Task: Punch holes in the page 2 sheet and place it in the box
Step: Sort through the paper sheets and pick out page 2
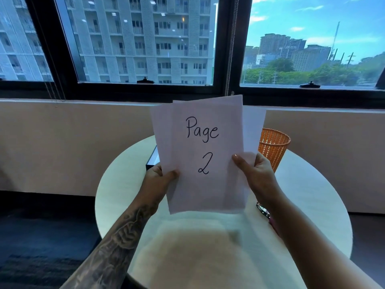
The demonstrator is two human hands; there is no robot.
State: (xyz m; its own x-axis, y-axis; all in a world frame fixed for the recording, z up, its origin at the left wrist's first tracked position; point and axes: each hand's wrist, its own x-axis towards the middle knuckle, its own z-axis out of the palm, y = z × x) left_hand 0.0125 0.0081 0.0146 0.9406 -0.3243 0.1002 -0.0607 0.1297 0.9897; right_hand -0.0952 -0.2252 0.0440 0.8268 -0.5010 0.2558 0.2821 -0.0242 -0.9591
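Note:
A white sheet with "Page 2" handwritten on it (208,122) is held upright in front of me, at the front of a small fanned stack of sheets. My left hand (159,180) pinches the stack's lower left edge. My right hand (253,172) grips the lower right edge, thumb on the front sheet. Behind the papers, a dark box (151,158) with a pale inside shows only at its left corner on the table. A small metallic object (263,209), partly hidden by my right wrist, lies on the table; I cannot tell what it is.
A round white table (312,195) lies below my arms. An orange mesh basket (273,146) stands at its far right, behind the papers. A beige wall and large windows rise beyond. Dark floor lies to the left.

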